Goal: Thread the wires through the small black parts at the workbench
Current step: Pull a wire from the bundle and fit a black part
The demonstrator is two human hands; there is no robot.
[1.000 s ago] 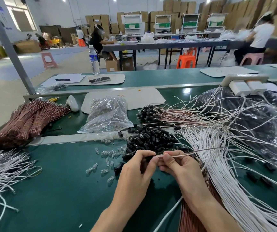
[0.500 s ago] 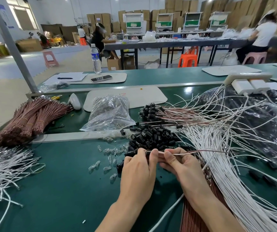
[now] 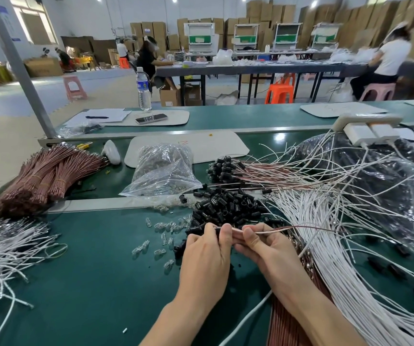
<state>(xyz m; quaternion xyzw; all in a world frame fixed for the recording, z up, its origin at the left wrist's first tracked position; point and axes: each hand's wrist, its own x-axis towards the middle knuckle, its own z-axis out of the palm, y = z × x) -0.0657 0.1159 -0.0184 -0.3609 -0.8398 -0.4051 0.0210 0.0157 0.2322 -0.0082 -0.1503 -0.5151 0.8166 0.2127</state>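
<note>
My left hand [image 3: 207, 255] and my right hand [image 3: 263, 248] meet fingertip to fingertip at the middle of the green bench. Between thumb and fingers my right hand pinches a thin brown and white wire pair [image 3: 290, 229] that runs off to the right. The fingers of my left hand are curled round the wires' left end; whatever small part they hold is hidden. Just beyond the hands lies a heap of small black parts [image 3: 225, 206]. Wires with black parts on their ends [image 3: 222, 167] lie farther back.
White wires [image 3: 325, 245] fan over the bench's right side beside a plastic bag of dark parts [image 3: 388, 186]. Brown wire bundles [image 3: 43, 176] and white wires [image 3: 1, 248] lie left. Clear small pieces [image 3: 161, 236] are scattered near a clear bag [image 3: 163, 171]. People work at far tables.
The two hands have stayed together at the same spot. The left hand's fingers have closed further over the wires' end, and the wires lie a little higher in the right hand's pinch.
</note>
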